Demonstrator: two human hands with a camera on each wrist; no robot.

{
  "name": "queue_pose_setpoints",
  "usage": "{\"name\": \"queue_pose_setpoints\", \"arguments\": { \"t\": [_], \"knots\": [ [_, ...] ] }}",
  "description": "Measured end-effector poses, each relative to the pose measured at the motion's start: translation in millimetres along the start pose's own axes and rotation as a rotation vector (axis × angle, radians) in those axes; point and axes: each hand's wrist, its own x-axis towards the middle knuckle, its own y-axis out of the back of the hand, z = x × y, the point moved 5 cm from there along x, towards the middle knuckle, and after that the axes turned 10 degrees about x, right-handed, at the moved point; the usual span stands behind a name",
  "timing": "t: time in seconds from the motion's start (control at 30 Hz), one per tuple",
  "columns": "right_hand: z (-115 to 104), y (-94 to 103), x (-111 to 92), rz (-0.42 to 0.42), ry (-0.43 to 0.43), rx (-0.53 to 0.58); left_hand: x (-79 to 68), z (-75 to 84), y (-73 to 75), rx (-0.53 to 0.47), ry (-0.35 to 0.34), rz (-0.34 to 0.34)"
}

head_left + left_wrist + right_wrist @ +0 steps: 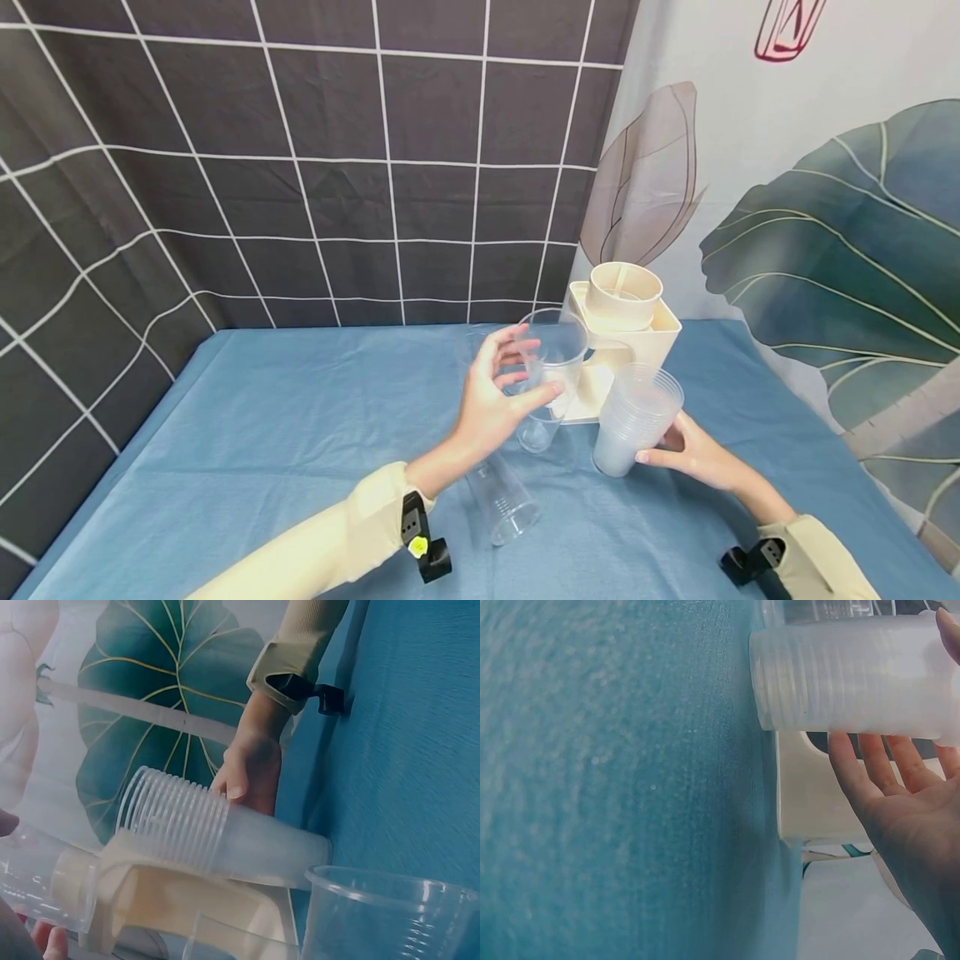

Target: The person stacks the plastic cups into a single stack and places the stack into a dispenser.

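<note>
A clear plastic cup [564, 346] is pinched between the thumb and fingers of my left hand [480, 408], held above the table near a cream-coloured dispenser [652, 343]. In the left wrist view the same cup [37, 874] shows at the lower left. My right hand [701, 457] holds a stack of nested translucent plastic cups [633, 425] from its right side, thumb and fingers on either side. The right wrist view shows its fingers [881, 769] along the stack [847, 679]. Below my left hand stands another clear cup [536, 437], partly hidden.
One clear cup [506, 504] lies on its side on the blue cloth [300, 417], close to my left wrist. A round cream cup with a stick inside [624, 292] sits on top of the dispenser. Dark checked fabric [322, 200] hangs behind the table.
</note>
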Motion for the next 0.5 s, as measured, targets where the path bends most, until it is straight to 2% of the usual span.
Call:
{"name": "queue_pose_setpoints", "arguments": {
  "t": [0.5],
  "knots": [
    [0.2, 0.0, 0.3, -0.012, 0.034, 0.017, 14.2, 7.6, -19.1, 0.055, -0.025, -0.103]
  ]
}}
